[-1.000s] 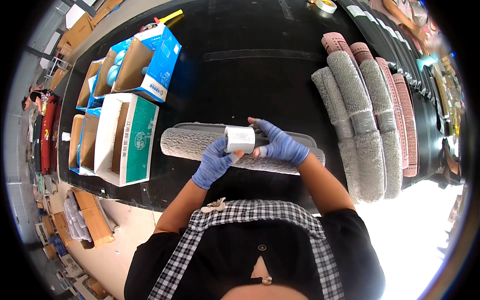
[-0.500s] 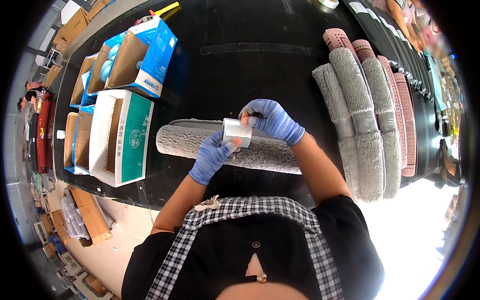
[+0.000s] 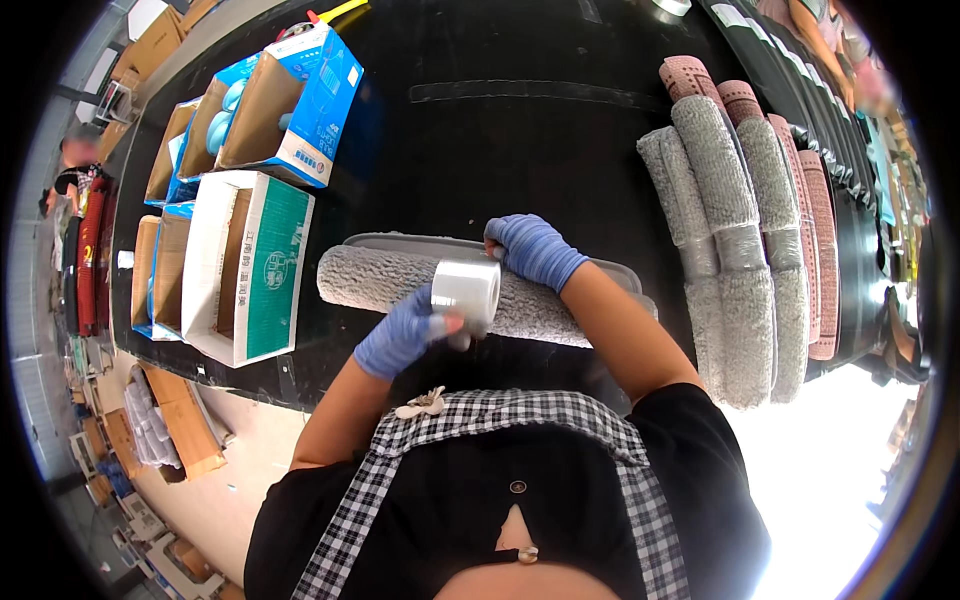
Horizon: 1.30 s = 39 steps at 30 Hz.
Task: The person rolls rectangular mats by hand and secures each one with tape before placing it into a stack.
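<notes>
A grey fluffy mat [image 3: 375, 278], rolled up with its smooth grey backing along the far side, lies crosswise on the black table in front of me. My left hand [image 3: 400, 335], in a blue knit glove, grips a roll of clear plastic film [image 3: 466, 290] from its near left side, holding it over the middle of the mat. My right hand [image 3: 538, 250], gloved the same way, is closed at the mat's far edge, just right of the film roll. What its curled fingers hold is hidden.
Open cardboard boxes stand at the left, the nearest a white and green box [image 3: 275, 270]; a blue box [image 3: 320, 110] is behind. Rolled grey mats [image 3: 745, 300] and pink mats [image 3: 818, 250] lie at the right. Black sheeting [image 3: 790, 90] lies beyond them; other people are at the edges.
My left hand has moved slightly left and nearer me, and the film roll has turned and looks larger. My right hand has dropped from beside the roll to the mat's far edge.
</notes>
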{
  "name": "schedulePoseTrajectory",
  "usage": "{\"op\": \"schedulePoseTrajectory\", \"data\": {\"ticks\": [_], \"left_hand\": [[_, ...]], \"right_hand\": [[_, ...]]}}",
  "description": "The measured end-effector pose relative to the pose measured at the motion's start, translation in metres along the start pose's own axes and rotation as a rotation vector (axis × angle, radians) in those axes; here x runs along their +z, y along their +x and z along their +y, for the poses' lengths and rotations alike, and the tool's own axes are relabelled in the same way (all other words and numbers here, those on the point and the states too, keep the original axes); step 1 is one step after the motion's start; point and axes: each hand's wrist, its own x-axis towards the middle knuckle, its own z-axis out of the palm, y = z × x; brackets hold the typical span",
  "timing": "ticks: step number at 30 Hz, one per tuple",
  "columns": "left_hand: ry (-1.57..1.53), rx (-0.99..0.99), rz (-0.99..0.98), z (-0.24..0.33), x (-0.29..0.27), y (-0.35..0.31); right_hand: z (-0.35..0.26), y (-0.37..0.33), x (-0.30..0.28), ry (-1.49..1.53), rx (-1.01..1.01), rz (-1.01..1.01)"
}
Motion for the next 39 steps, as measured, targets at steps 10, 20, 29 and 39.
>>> {"op": "schedulePoseTrajectory", "data": {"ticks": [10, 20, 29, 39], "left_hand": [[0.153, -0.258, 0.17, -0.056, 0.01, -0.043], [1.858, 0.178, 0.148, 0.016, 0.014, 0.059], [1.526, 0.85, 0.559, 0.025, -0.015, 0.09], [-0.15, -0.415, 0.256, -0.065, 0.032, -0.033]], "right_hand": [[-0.004, 0.01, -0.005, -0.264, -0.099, -0.156], [-0.011, 0.0, -0.014, -0.363, 0.011, -0.11], [-0.05, -0.097, -0.006, -0.584, 0.046, 0.28], [-0.041, -0.081, -0.024, -0.46, 0.208, 0.015]]}}
